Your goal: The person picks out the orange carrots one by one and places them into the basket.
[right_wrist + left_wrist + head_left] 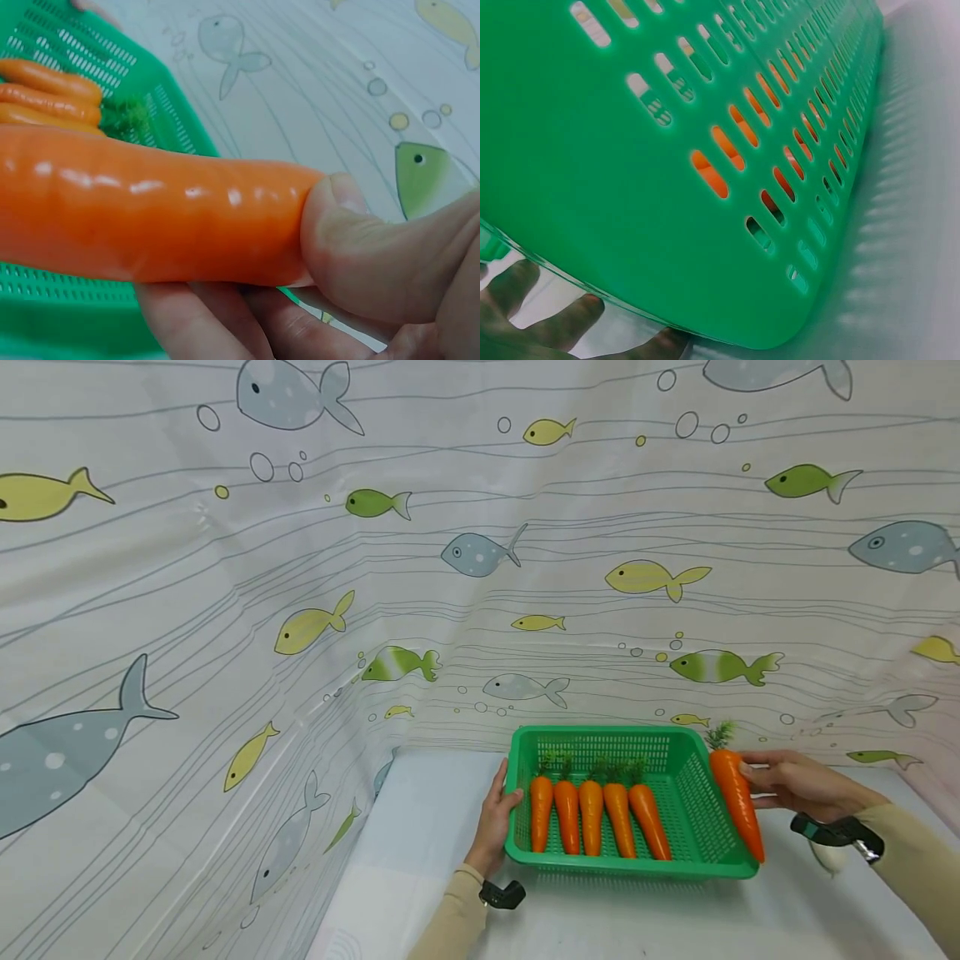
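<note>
My right hand [802, 785] pinches an orange carrot [738, 806] with a green leafy top, between thumb and fingers. This carrot is tilted over the right rim of a green plastic basket [701, 868]; whether it touches the rim I cannot tell. The right wrist view shows the thumb on one side of the carrot [165, 210] and the fingers beneath. My left hand [492, 822] grips the basket's left side, with the thumb at the rim. Inside the basket, several carrots [591, 818] lie side by side, leafy ends towards the back. Through the slots of the basket wall [630, 210], orange shows in the left wrist view.
The basket stands on a white table [442, 810]. A whitish rounded thing [827, 857] lies under my right wrist, partly hidden, its kind unclear. A white sheet [480, 635] printed with fish rises behind the table and on the left.
</note>
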`<action>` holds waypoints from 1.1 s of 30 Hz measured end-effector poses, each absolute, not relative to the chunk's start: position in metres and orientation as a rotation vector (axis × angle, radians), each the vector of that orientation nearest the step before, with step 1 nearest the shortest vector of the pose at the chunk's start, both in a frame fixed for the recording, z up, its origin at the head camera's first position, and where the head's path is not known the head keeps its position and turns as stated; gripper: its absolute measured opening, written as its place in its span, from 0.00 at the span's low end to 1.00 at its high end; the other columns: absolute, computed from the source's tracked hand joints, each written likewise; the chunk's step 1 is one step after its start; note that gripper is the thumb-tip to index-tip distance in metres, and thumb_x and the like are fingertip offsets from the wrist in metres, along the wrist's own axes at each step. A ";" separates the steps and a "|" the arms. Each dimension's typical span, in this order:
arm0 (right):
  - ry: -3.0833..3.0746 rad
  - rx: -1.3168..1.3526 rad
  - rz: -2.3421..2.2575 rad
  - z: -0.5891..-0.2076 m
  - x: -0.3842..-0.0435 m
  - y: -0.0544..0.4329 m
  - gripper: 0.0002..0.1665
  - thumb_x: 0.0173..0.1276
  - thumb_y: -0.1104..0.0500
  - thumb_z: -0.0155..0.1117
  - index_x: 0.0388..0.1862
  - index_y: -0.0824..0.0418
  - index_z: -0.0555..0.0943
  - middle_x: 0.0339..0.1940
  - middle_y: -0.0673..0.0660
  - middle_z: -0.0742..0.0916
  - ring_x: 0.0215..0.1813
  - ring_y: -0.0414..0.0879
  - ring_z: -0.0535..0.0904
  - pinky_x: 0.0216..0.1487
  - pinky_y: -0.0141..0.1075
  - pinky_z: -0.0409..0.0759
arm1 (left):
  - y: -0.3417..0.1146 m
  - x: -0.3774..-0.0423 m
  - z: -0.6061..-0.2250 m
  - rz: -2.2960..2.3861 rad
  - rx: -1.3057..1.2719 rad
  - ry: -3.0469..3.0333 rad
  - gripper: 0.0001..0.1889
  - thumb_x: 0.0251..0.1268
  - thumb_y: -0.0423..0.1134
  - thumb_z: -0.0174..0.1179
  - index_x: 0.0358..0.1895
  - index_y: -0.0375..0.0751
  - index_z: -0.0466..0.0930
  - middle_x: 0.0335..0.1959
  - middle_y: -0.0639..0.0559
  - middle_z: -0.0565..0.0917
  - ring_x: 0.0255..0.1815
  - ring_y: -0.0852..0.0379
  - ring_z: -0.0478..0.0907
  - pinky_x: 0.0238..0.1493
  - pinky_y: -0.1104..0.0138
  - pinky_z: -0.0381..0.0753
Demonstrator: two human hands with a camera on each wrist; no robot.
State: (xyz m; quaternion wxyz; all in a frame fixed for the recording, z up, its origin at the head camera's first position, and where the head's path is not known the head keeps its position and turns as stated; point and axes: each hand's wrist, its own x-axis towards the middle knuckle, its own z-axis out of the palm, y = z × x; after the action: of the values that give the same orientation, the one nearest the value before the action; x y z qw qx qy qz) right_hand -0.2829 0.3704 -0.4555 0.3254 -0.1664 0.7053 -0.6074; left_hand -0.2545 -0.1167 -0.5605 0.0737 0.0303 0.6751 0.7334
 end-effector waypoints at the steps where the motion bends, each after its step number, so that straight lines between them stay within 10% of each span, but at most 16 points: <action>1: 1.862 -0.424 -1.591 -0.455 -0.283 0.368 0.38 0.90 0.60 0.39 0.79 0.86 0.38 0.59 0.45 0.87 0.58 0.41 0.87 0.61 0.42 0.87 | -0.117 -0.255 -0.561 2.201 0.092 2.028 0.36 0.86 0.43 0.44 0.89 0.60 0.41 0.85 0.41 0.62 0.85 0.39 0.58 0.83 0.35 0.53; 33: 2.101 -0.324 -1.448 -0.455 -0.283 0.291 0.40 0.85 0.60 0.53 0.77 0.89 0.50 0.66 0.77 0.79 0.60 0.58 0.85 0.59 0.55 0.88 | -0.117 -0.256 -0.563 2.193 0.084 2.056 0.35 0.86 0.43 0.44 0.88 0.66 0.43 0.83 0.41 0.66 0.83 0.39 0.63 0.82 0.37 0.59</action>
State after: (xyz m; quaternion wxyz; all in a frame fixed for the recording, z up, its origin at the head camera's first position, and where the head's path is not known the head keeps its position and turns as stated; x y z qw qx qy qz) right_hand -0.2826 0.2906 -0.4549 0.2811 -0.1209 0.7839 -0.5403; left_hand -0.2564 -0.1173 -0.5630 0.0673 0.0277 0.6822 0.7276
